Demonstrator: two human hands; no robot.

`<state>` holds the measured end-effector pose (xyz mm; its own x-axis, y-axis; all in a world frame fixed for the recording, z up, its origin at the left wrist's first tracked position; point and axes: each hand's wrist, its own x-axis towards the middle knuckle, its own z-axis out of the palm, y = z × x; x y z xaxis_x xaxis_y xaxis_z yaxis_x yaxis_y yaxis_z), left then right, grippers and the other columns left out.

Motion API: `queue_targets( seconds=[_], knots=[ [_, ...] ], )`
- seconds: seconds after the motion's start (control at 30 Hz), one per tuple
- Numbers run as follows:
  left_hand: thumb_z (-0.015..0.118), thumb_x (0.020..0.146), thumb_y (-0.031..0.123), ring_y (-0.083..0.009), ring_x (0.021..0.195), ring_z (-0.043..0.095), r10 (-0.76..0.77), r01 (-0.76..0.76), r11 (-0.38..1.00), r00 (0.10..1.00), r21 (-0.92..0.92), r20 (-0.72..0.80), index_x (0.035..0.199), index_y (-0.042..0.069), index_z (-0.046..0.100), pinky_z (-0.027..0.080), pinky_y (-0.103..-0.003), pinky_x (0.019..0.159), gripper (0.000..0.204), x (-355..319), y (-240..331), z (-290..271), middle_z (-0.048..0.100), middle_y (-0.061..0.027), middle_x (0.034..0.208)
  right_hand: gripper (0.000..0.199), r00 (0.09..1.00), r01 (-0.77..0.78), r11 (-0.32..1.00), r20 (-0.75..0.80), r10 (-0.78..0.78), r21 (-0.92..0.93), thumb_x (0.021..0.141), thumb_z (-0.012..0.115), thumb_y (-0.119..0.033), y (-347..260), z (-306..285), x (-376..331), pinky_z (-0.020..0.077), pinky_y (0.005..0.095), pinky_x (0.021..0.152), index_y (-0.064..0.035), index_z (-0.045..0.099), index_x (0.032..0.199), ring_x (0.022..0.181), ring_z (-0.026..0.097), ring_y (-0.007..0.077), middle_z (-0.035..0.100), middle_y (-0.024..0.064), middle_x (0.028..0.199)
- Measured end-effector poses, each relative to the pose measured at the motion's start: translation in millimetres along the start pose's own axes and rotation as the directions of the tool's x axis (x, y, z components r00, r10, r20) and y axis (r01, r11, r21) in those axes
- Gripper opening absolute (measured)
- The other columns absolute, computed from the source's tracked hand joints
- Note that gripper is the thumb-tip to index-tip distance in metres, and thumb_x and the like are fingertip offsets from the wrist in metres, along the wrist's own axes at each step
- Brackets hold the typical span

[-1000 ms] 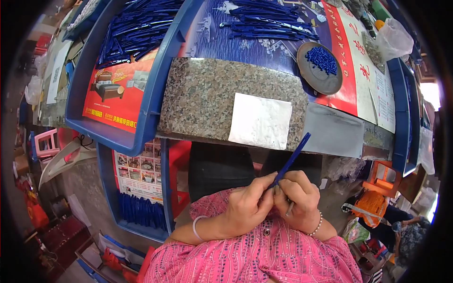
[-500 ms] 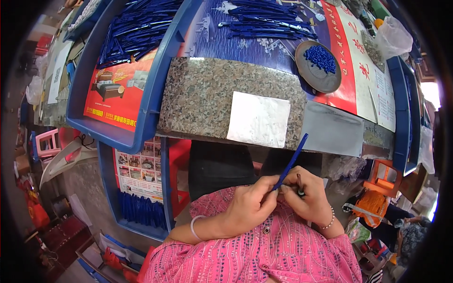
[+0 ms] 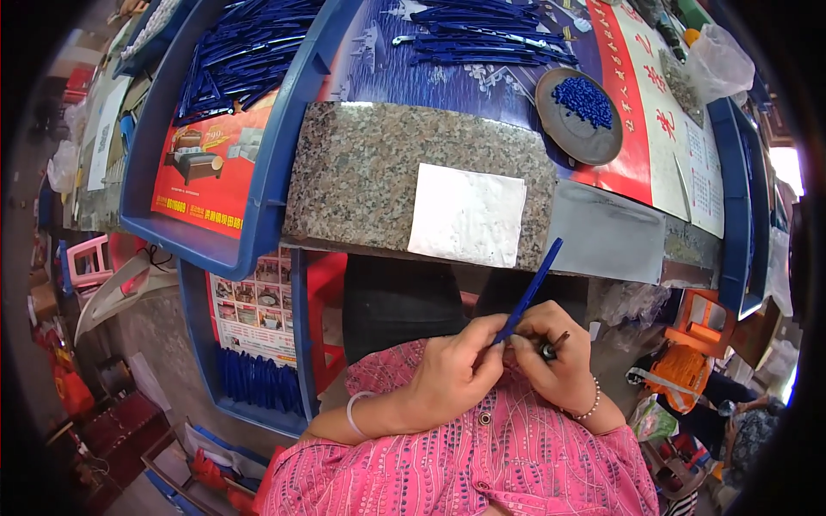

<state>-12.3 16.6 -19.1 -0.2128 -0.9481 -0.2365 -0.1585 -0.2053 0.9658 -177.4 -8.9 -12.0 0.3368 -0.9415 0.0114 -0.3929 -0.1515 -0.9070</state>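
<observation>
1. Compared with a moment before, you are now holding your two hands a little more apart, and a small dark metal piece (image 3: 551, 348) is now showing between the fingers of your right hand (image 3: 557, 361). I judge this means you are bringing the small part to the lower end of the stick, so the fitting step is going on.
2. Your left hand (image 3: 452, 374) is closing its fingers on the lower end of the long thin blue plastic stick (image 3: 527, 292). Your right hand is pinching the small dark piece just beside that same end.
3. The stick is rising from your hands, tilting up and to the right, and its top end is reaching in front of the table edge above your hands. It is looking straight, slim and of one plain blue colour.
4. Beyond your hands, a speckled grey stone slab (image 3: 370, 172) is lying with a white paper sheet (image 3: 466, 215) on it. Farther up and to the right, a round grey dish of small blue pellets (image 3: 578, 120) is standing.
</observation>
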Motion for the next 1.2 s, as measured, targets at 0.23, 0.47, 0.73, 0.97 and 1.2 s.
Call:
queue_targets(
  seconds=[0.23, 0.47, 0.73, 0.97, 1.2],
  knots=[
    [0.058, 0.078, -0.002, -0.0181, 0.062, 0.064, 0.184, -0.171, 0.966, 0.981, 0.195, -0.054, 0.109, -0.002, 0.053, 0.051, -0.028, 0.054, 0.032, -0.9, 2.3, 2.4, 0.064, -0.0129, 0.078, 0.017, 0.996, 0.032, 0.999, -0.088, -0.029, 0.030, 0.069, 0.063, 0.007, -1.6, 7.7, -2.9, 0.0420, 0.0248, 0.051, -0.0009, 0.054, 0.081, 0.057, 0.052, 0.0156, 0.055, 0.0090, 0.076],
    [0.060, 0.077, -0.002, -0.0240, 0.064, 0.065, 0.321, -0.290, 0.898, 0.946, 0.331, -0.045, 0.109, -0.004, 0.053, 0.051, -0.031, 0.055, 0.033, -0.8, 3.0, 1.3, 0.064, -0.0160, 0.088, 0.019, 0.996, -0.062, 0.985, -0.056, 0.072, 0.163, 0.067, 0.064, 0.008, -3.6, 7.0, -3.2, 0.0423, 0.0229, 0.049, -0.0011, 0.053, 0.081, 0.056, 0.053, 0.0154, 0.055, 0.0099, 0.075],
    [0.058, 0.078, -0.002, -0.0241, 0.064, 0.064, 0.276, -0.258, 0.950, 0.957, 0.175, -0.093, 0.110, -0.003, 0.052, 0.051, -0.031, 0.054, 0.032, -1.4, 2.4, -1.7, 0.063, -0.0153, 0.082, 0.018, 0.994, 0.083, 0.990, -0.086, -0.073, 0.113, 0.066, 0.065, 0.007, -3.3, 9.7, 2.2, 0.0430, 0.0257, 0.050, -0.0016, 0.054, 0.077, 0.058, 0.054, 0.0192, 0.056, 0.0104, 0.074],
    [0.055, 0.081, -0.001, -0.0228, 0.061, 0.064, 0.176, -0.174, 0.983, 0.984, 0.063, -0.027, 0.108, -0.001, 0.052, 0.049, -0.031, 0.053, 0.028, -1.1, 3.1, -3.6, 0.062, -0.0143, 0.073, 0.019, 0.989, 0.092, 0.993, 0.105, -0.100, 0.074, 0.065, 0.066, 0.005, 2.3, -7.3, 8.1, 0.0436, 0.0265, 0.049, -0.0032, 0.054, 0.078, 0.059, 0.056, 0.0182, 0.056, 0.0084, 0.075],
    [0.055, 0.083, -0.003, -0.0056, 0.071, 0.062, 0.003, -0.004, 0.991, 1.000, -0.133, -0.010, 0.107, -0.006, 0.053, 0.048, -0.019, 0.059, 0.024, 4.0, 8.0, -11.4, 0.068, -0.0092, 0.082, 0.026, 0.903, 0.429, 0.888, 0.088, -0.420, -0.167, 0.061, 0.067, 0.004, 2.9, 3.8, -0.2, 0.0476, 0.0275, 0.050, -0.0020, 0.055, 0.083, 0.063, 0.060, 0.0217, 0.060, 0.0106, 0.081]
  ],
)
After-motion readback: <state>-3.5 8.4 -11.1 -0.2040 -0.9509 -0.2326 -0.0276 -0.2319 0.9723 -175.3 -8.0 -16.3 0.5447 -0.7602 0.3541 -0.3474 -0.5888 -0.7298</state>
